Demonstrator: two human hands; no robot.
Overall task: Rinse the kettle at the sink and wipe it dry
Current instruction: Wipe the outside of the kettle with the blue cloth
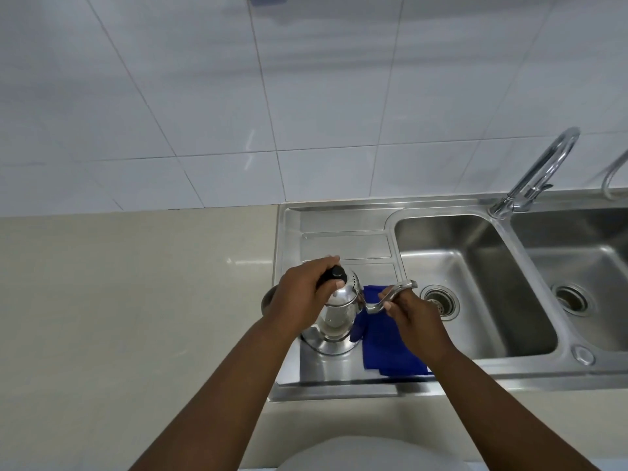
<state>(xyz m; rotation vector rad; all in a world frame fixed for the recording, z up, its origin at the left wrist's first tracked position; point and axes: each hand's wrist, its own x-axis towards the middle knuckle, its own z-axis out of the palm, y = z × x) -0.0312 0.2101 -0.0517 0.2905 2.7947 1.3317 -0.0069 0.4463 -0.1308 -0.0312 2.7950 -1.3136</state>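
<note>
Steel kettle (334, 321) stands on the drainboard (343, 246) at the left end of the sink unit, its base resting on the ribbed metal, with the basins to its right. Much of its upper body is hidden behind the left hand (302, 297), whose fingers are wrapped around the black handle (334, 275); only the rounded black end and the thumb tip show, so how the far fingers lie cannot be made out. The right hand (413, 312) pinches the thin curved spout (390, 295) between thumb and forefinger, the remaining fingers curled in behind it; the spout's tip pokes out past the knuckles. A blue cloth (387, 348) lies flat on the drainboard just right of the kettle, partly covered by the right forearm, one folded corner touching the kettle's side. Behind the left wrist a grey rounded rim is visible, too hidden to identify.

The near basin (475, 266) with its drain strainer (440, 302) sits beside the cloth; a second basin (577, 266) runs off the right edge. A curved chrome faucet (540, 171) rises between them, and another pipe is cut off at the frame edge. Beige countertop (136, 300) stretches left, pale glossy wall tiles (238, 96) above. A blurred pale shape at the bottom edge cannot be identified.
</note>
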